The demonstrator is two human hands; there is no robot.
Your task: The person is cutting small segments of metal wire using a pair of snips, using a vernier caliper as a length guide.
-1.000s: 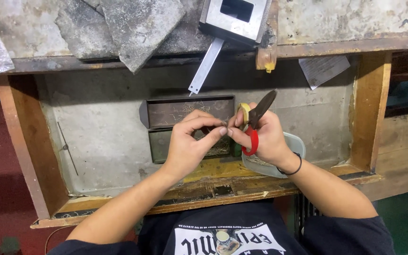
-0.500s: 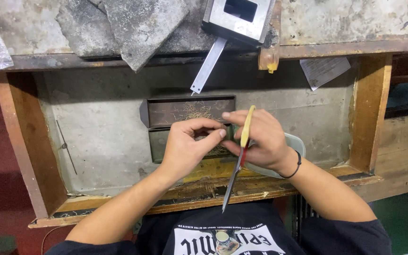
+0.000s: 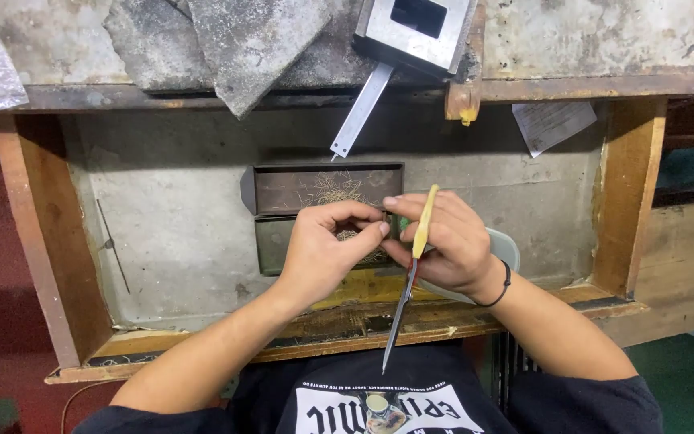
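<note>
My right hand (image 3: 453, 241) grips a pair of scissors (image 3: 401, 309) by their yellowish handle, the shut blades pointing down toward my body. My left hand (image 3: 321, 255) sits right beside it. Its thumb and forefinger are pinched together against the right fingertips, and anything between them is too small to make out. Both hands hover over two shallow dark metal trays. The upper tray (image 3: 315, 186) holds a tuft of fine wire-like bits. The lower tray (image 3: 271, 245) is partly hidden by my hands.
A pale dish (image 3: 509, 245) lies under my right wrist. The grey work surface (image 3: 178, 209) is boxed in by a wooden frame (image 3: 34, 233). At the back are a metal block (image 3: 415, 28) with a flat strip (image 3: 361, 108), stone slabs (image 3: 242, 40) and a paper scrap (image 3: 552, 122). A thin rod (image 3: 112, 245) lies at the left.
The scissors swung in my right hand from pointing up and right to pointing down at my body. The red handle loop is no longer visible. My left hand stayed put.
</note>
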